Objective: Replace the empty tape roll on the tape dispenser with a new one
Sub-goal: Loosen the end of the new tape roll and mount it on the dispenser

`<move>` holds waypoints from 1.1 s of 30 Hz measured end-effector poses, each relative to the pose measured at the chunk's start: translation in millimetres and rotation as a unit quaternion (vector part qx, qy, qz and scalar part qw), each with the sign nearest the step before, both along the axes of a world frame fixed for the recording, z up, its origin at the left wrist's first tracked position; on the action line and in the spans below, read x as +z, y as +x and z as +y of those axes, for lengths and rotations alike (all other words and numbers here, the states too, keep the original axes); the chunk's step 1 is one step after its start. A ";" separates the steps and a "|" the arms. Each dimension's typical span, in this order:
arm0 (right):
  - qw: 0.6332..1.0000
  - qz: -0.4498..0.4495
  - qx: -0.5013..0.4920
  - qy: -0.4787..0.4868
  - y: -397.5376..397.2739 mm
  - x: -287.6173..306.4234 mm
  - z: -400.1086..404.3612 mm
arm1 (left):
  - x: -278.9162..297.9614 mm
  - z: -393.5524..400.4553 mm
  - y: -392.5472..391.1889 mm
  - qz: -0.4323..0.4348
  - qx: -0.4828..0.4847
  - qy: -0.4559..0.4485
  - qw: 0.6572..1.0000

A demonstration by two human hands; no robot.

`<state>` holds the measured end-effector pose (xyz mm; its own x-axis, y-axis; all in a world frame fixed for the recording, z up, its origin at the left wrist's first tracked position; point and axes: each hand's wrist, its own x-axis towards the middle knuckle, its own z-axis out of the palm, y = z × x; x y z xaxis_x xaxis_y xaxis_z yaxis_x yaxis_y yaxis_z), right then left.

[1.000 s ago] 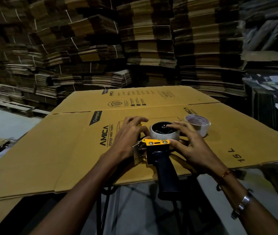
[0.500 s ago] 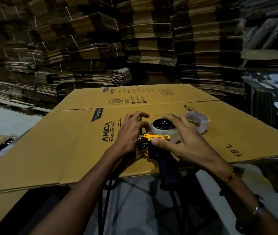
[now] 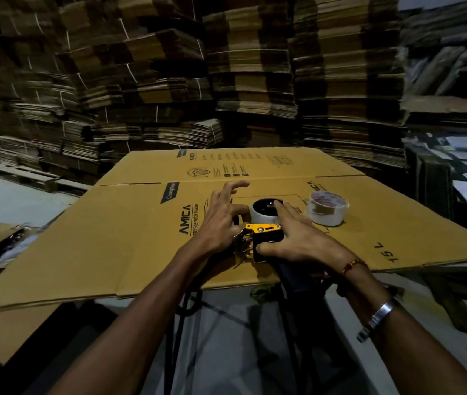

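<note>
While left hand (image 3: 221,220) splays, right hand (image 3: 297,240) presses tape dispenser (image 3: 263,232).

Matt corrugated cardboard sheet (image 3: 112,252), glossy clear plastic tape roll (image 3: 327,212), yellow painted-metal tape dispenser (image 3: 262,232).

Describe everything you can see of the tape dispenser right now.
The tape dispenser lies on its side on the flattened cardboard box, its dark handle overhanging the near edge. It has a yellow metal frame with screws, a spring on its left, and a black hub carrying a whitish roll. The right hand grips the body, one finger on the hub; the left hand touches its left side.
</note>
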<state>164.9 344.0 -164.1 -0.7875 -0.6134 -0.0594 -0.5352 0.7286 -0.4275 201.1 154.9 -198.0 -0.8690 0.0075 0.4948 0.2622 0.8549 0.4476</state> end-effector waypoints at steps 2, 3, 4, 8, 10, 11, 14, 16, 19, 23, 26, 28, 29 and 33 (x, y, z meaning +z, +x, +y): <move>1.000 -0.005 0.003 -0.016 -1.4 0.8 1.1 | -1.0 -0.4 3.8 0.010 0.006 0.017 1.000; 1.000 -0.004 0.001 -0.030 -2.2 0.8 2.0 | -1.0 -0.8 6.4 0.013 0.008 0.031 0.999; 0.999 -0.001 -0.002 -0.042 -2.7 0.6 3.2 | -0.3 -1.1 9.4 0.013 0.009 0.046 0.999; 0.999 0.010 0.012 -0.052 0.8 7.2 7.7 | 4.0 0.9 21.7 0.005 0.012 0.083 0.996; 0.999 0.019 0.020 -0.044 0.8 12.1 9.2 | 4.5 3.0 25.2 -0.004 0.020 0.104 0.994; 0.999 0.020 0.023 -0.036 0.1 14.8 9.9 | 3.9 4.3 26.5 -0.006 0.020 0.109 0.994; 0.999 0.020 0.037 0.003 -4.4 19.9 10.0 | 3.0 6.2 30.3 -0.007 0.025 0.120 0.992; 0.999 0.016 0.044 0.008 -7.5 20.7 9.5 | 2.5 7.4 32.1 -0.008 0.028 0.132 0.991; 0.999 0.010 0.051 0.002 -11.1 19.4 8.9 | 2.5 9.9 34.1 -0.008 0.032 0.155 0.987; 0.999 0.010 0.046 -0.010 -17.0 15.4 7.7 | 3.0 9.4 41.8 -0.005 0.025 0.166 0.986; 0.999 0.003 0.046 -0.014 -21.4 13.4 6.7 | 1.0 4.8 49.5 0.000 0.032 0.161 0.986; 0.999 0.001 0.048 -0.015 -24.1 12.6 6.3 | -0.3 2.2 52.8 -0.001 0.041 0.162 0.986; 0.999 0.003 0.049 -0.016 -24.7 12.2 6.1 | -0.7 1.5 53.7 -0.001 0.044 0.162 0.986; 0.998 -0.005 0.051 -0.029 -24.4 11.0 6.6 | -2.4 2.4 55.7 0.002 0.044 0.167 0.985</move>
<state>140.6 350.6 -153.2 -0.7210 -0.6924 -0.0288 -0.6000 0.6445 -0.4741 256.8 157.3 -200.5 -0.8573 -0.2309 0.4601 0.1960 0.6800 0.7065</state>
